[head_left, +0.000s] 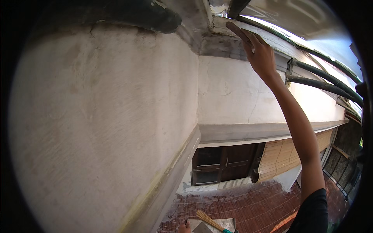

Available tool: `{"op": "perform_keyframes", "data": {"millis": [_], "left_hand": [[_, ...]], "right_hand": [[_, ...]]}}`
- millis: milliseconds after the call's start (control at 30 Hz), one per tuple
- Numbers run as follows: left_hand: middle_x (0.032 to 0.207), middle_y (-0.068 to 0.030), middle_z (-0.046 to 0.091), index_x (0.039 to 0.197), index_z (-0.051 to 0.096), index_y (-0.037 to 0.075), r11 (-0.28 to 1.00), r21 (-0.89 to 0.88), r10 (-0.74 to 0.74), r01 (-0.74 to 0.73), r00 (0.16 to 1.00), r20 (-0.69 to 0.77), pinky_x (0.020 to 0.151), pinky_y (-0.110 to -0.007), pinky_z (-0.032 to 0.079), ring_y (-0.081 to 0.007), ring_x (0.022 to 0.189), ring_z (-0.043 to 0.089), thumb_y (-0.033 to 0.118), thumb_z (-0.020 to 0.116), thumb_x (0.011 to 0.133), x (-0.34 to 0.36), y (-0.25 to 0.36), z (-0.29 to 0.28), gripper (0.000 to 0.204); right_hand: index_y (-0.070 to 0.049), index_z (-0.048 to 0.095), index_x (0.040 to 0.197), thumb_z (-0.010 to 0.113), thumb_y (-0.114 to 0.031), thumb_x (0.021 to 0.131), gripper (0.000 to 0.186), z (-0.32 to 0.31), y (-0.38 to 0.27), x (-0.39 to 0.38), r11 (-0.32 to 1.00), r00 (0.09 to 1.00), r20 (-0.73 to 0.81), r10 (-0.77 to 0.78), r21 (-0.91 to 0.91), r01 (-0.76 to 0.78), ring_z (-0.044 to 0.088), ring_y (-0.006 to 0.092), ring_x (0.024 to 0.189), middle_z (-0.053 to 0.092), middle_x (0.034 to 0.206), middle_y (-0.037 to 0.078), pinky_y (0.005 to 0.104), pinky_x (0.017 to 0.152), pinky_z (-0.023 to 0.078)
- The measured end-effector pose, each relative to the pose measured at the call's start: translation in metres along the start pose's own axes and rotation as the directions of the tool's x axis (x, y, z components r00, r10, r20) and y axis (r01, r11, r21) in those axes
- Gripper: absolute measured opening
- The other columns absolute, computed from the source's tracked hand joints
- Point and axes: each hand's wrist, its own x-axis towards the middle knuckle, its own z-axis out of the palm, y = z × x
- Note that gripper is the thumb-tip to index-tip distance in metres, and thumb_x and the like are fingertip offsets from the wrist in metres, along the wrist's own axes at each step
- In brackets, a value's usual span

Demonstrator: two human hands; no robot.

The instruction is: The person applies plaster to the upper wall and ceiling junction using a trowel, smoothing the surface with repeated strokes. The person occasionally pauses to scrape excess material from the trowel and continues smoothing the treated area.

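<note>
My right hand (261, 56) is raised at the upper right, gripping a thin, flat, brownish piece (236, 30) against or very near the weathered ledge (219, 25) atop the white wall (233, 89); I cannot tell whether it touches. The forearm crosses the right side of the view. My left hand (184, 228) shows only partly at the bottom edge, closed round something small and dark that I cannot make out, beside a pale board (229, 223) with a grey square piece. A straw brush (208, 219) and a teal-handled tool (227, 230) lie across that board.
A large plastered wall (97, 108) fills the left, with a dark pipe (147, 17) along its top. Metal bars (318, 83) project at the upper right. Below are a dark wooden window (221, 163), a bamboo blind (279, 155) and, far down, a red tiled floor (256, 204).
</note>
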Motion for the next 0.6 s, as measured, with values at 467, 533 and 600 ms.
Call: {"op": "perform_keyframes", "data": {"millis": [467, 533, 600], "left_hand": [[0.124, -0.0261, 0.064, 0.136, 0.057, 0.005, 0.946, 0.323, 0.049, -0.012, 0.993, -0.104, 0.102, -0.053, 0.044, -0.0444, 0.115, 0.059, 0.036, 0.043, 0.103, 0.004, 0.001, 0.002, 0.047], [0.119, -0.0272, 0.065, 0.137, 0.055, 0.006, 0.937, 0.339, 0.129, -0.090, 0.987, -0.094, 0.099, -0.055, 0.046, -0.0457, 0.110, 0.061, 0.035, 0.041, 0.103, 0.004, -0.005, 0.006, 0.047], [0.115, -0.0277, 0.066, 0.139, 0.054, 0.006, 0.917, 0.380, 0.178, -0.122, 0.977, -0.114, 0.096, -0.057, 0.046, -0.0470, 0.105, 0.063, 0.034, 0.040, 0.104, 0.008, -0.003, 0.007, 0.047]], "right_hand": [[0.001, 0.056, 0.128, 0.058, -0.004, 0.098, 0.030, -0.121, -0.134, -0.328, 0.408, 0.559, 0.614, 0.557, 0.384, -0.828, 0.074, 0.0210, 0.080, 0.072, 0.105, 0.018, 0.0325, 0.071, 0.058], [0.002, 0.056, 0.125, 0.057, -0.003, 0.098, 0.027, -0.175, -0.187, -0.431, 0.284, 0.288, 0.688, 0.666, 0.123, -0.951, 0.073, 0.0272, 0.092, 0.071, 0.105, 0.021, 0.0339, 0.078, 0.057], [0.002, 0.059, 0.120, 0.059, -0.009, 0.097, 0.026, -0.229, -0.232, -0.508, 0.224, 0.059, 0.629, 0.775, -0.187, -0.956, 0.070, 0.0379, 0.098, 0.069, 0.104, 0.025, 0.0425, 0.083, 0.053]]}}
